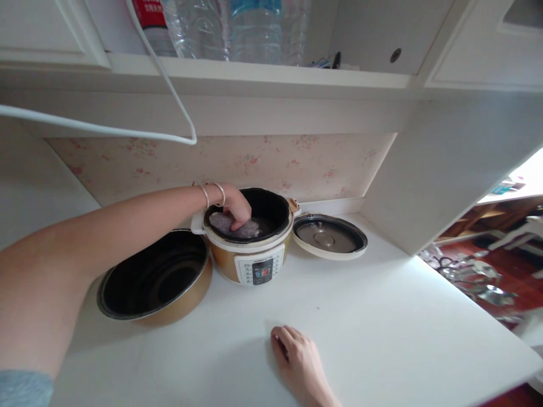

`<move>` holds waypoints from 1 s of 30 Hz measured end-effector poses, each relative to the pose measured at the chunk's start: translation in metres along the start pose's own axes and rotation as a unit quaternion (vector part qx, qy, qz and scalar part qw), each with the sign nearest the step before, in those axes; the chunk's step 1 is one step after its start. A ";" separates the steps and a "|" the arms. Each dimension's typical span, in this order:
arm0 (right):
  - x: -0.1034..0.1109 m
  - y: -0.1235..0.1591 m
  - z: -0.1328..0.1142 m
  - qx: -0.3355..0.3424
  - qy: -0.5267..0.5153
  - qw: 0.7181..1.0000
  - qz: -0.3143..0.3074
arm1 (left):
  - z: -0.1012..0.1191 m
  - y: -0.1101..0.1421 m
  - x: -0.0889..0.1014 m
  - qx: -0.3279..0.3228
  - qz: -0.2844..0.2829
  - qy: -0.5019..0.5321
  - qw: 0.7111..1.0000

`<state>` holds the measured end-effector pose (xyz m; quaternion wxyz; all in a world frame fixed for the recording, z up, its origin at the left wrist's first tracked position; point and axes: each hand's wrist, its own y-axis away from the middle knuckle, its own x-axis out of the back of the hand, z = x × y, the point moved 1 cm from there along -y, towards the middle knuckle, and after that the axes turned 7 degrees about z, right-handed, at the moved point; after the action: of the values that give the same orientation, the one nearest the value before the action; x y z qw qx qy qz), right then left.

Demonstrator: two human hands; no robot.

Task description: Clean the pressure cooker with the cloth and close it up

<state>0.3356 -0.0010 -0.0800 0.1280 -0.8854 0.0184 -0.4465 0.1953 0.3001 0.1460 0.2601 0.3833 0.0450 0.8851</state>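
A grey cloth is lying bunched inside the cooker, and the left hand is gripping it from above; the back of that hand is hiding most of its fingertips and part of the cloth. The cooker's rim is closely surrounding this grip, leaving little sideways room, and shadow is obscuring the floor inside. Left of the grip and nearer the person, an open pot is standing, the forearm covering part of its rim. Right of the grip, a lid is lying inner side up, just beside the cooker. Nearer the person, the right hand is resting on the white countertop, fingers curling loosely; whether it is holding anything, I cannot tell. The counter is widening rightward from there. High above the grip, bottles and a bent white rod are running out of view.
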 end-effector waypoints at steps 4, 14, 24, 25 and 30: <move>0.000 0.001 -0.001 -0.005 0.002 1.000 0.001 | 0.015 0.004 -0.028 0.047 -0.174 0.092 0.979; -0.004 0.003 0.002 -0.001 0.009 1.000 0.022 | 0.014 -0.050 -0.024 0.033 0.140 0.265 0.953; -0.004 0.003 -0.001 0.015 0.036 0.999 0.019 | 0.031 0.034 -0.018 -0.248 -0.071 -0.226 0.939; -0.004 0.003 -0.002 0.018 0.041 0.999 0.020 | 0.031 0.042 -0.012 -0.254 -0.091 -0.258 0.928; -0.003 0.004 -0.006 0.026 0.063 0.997 0.022 | 0.022 0.070 0.001 -0.220 -0.075 -0.473 0.850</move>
<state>0.3298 -0.0054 -0.0801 0.1590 -0.8511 0.0340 -0.4992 0.1802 0.2373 0.1816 0.3927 0.6835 -0.2510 0.5618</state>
